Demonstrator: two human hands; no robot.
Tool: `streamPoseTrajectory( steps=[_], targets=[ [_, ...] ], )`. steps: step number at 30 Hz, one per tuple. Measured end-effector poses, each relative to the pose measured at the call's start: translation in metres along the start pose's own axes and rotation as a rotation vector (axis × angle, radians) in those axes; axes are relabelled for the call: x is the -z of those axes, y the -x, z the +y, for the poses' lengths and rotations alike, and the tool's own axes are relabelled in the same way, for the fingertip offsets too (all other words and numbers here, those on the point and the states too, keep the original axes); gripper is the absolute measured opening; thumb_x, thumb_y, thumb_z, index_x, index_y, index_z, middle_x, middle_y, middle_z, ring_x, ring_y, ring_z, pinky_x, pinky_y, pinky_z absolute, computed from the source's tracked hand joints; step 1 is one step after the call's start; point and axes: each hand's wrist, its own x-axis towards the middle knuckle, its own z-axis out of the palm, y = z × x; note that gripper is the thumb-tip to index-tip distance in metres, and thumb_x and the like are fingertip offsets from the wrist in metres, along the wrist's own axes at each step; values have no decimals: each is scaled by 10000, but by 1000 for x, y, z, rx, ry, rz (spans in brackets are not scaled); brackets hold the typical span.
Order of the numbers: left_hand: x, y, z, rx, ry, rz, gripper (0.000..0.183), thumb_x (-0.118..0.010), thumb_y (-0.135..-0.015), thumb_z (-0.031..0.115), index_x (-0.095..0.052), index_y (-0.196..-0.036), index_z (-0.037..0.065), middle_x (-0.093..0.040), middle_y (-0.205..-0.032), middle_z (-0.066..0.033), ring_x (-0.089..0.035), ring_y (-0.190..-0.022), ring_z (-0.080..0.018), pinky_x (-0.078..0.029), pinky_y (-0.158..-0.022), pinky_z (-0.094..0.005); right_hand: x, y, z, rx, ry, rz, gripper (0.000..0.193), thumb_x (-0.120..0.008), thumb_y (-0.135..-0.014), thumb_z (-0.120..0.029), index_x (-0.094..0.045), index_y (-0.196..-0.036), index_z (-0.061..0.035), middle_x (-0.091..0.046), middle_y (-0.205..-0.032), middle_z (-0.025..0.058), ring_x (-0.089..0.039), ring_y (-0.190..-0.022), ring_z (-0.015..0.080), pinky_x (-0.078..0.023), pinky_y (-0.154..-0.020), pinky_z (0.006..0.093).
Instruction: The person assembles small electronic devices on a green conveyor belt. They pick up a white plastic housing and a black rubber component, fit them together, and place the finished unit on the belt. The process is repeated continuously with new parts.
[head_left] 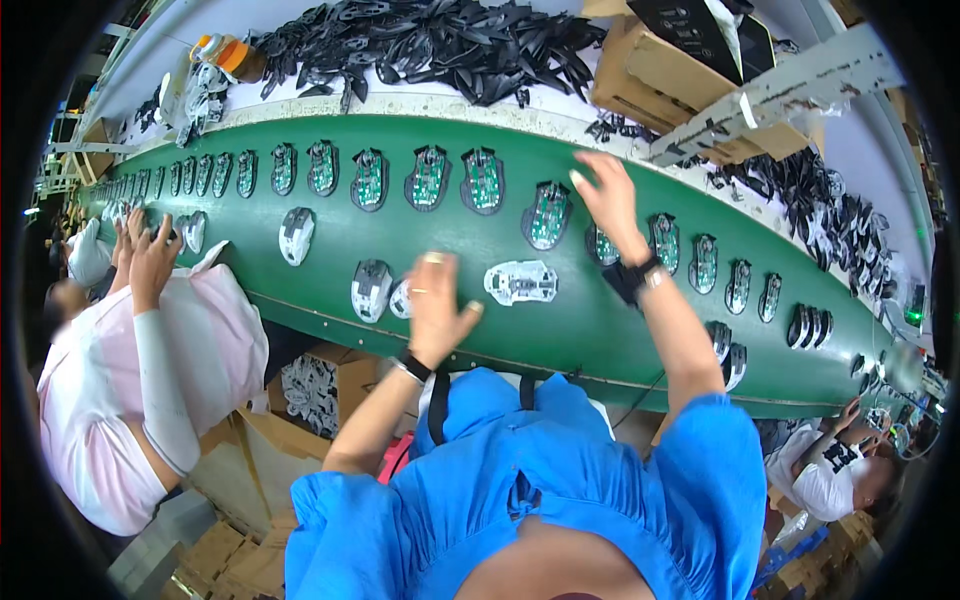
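Note:
My left hand (437,310) is over the near side of the green work surface (440,235), fingers stretched out and thumb apart, slightly blurred, with nothing visible in it. Beside it lie a grey-white mouse shell (371,290) and another shell (401,299), partly covered by the hand. A white mouse shell (521,282) lies sideways between my hands. My right hand (608,200) reaches toward the far edge, fingers apart and holding nothing visible. Just left of it is a mouse base with a green circuit board (547,216); my right wrist partly hides another base (602,246).
Mouse bases with boards (482,181) line the far side. Heaped black plastic parts (440,50) and a cardboard box (650,75) stand beyond the edge. A metal beam (780,95) juts in at right. A co-worker (150,380) works at left, another (825,465) at far right.

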Motion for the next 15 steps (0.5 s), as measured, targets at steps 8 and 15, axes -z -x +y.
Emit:
streamPoseTrajectory(
  steps=[8,15],
  targets=[
    [-56,-35,32,-231,78,-153,772,-749,-653,123,-410,-1342,42,-438,-1314,-176,-412,-1217,-361,-356,-1015,-465,-88,-163,96,108,720,51,234,-550,-836,-160,-616,-1049,-89,-614,-928,165,-595,-899,326,-486,-739,449],
    [-26,-35,33,86,382,-156,527,-716,-661,74,-569,-1156,-31,-568,-1070,-194,-557,-988,-363,-469,-857,-422,-41,-156,40,452,702,269,177,-602,-830,-211,-679,-810,-53,-550,-855,146,-549,-805,302,-455,-705,432]
  ],
)
